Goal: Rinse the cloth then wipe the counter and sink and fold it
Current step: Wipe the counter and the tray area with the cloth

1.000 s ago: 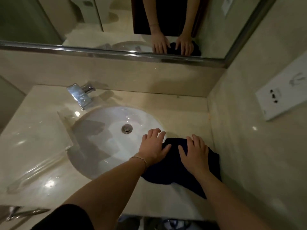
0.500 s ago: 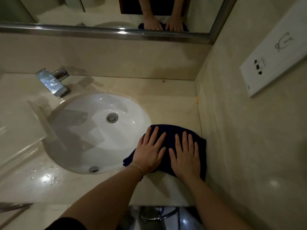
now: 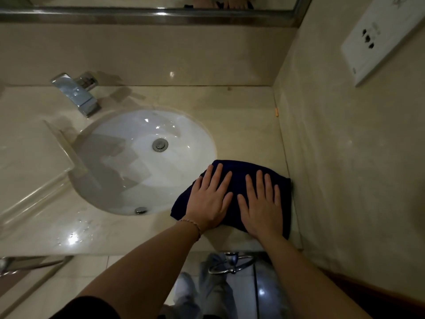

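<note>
Cloth [image 3: 236, 173], dark navy, lies on the counter [image 3: 241, 125] just to the right of the sink [image 3: 128, 176], its left edge reaching the basin rim and its right edge touching the side wall [image 3: 345, 169]. Both hands rest flat on top of it: the left hand [image 3: 210, 199] on the half nearer the sink, the right hand [image 3: 262, 203] on the half farther from it, fingers straight and spread, pressing down and grasping nothing. Judging by the compact shape and the flat palms, this looks like the folding stage, with a fold being smoothed, though a last wipe of the counter beside the sink cannot be ruled out. The next move probably calls for lifting one edge and bringing it over evenly, then pressing again, with care that the sink-side corner does not slip into the basin. The fabric looks soft and thick, bunched into a rough rectangle with rounded corners instead of crisp ones; whether it is wet cannot be told. Water beads shine on the counter in front of the sink's left side
</note>
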